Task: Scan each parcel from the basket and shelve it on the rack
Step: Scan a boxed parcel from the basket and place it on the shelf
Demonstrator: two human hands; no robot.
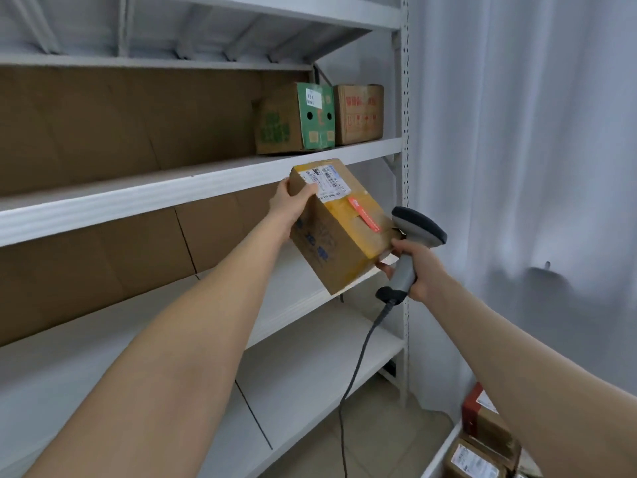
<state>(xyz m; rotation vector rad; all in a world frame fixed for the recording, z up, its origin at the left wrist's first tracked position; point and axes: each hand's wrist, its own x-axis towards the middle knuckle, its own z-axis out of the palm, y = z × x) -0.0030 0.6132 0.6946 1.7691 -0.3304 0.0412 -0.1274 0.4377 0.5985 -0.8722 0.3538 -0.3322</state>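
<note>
A brown cardboard parcel (339, 232) with a white shipping label and a red sticker is held tilted in front of the white rack (144, 194). My left hand (291, 198) grips its upper left corner. My right hand (413, 267) grips the handle of a grey barcode scanner (415, 232), and its fingertips touch the parcel's lower right corner. The scanner's head sits against the parcel's right edge. Its cable hangs down toward the floor. The basket (444, 450) shows at the bottom right with several parcels inside.
Two boxes stand on the upper shelf at the right, a green-printed box (296, 119) and a brown box (360, 113). Cardboard sheets line the rack's back. A white curtain (517, 150) hangs to the right. Tiled floor lies below.
</note>
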